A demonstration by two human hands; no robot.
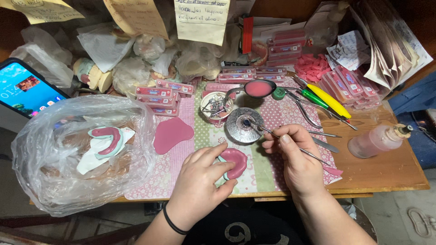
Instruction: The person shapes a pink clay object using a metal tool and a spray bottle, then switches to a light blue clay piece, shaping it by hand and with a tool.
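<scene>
The cast [232,162], a pale dental model covered with a pink wax plate, sits at the near edge of the worktop [377,172], on the patterned mat [181,170], just in front of the person. It is horseshoe-shaped; its long axis seems to run from near-left to far-right, with the rounded wax end towards the burner [244,125], though the fingers hide the near side.

The left hand [200,181] has its grip clenched round the cast, thumb on the near edge and fingers over the top left. The right hand [295,159] pinches a thin metal tool [290,144] like a pen; the shaft lies slantwise, its tip far-left at the burner's centre, its other end near-right past the knuckles.

A judgement on risk: the tip is likely hot, and the left fingers lie close beside the wax, so a slip could burn skin or gouge the soft plate. Molten wax could drip on the mat between burner and cast. The cast rests close to the worktop edge, so a loosened hold could tip it off.

Further out lie a flat pink wax sheet [171,134], a cup of burs [216,105], a ladle of pink wax [258,88], pliers [302,106], a capped bottle [379,140], and a clear bag [81,149] holding another cast.
</scene>
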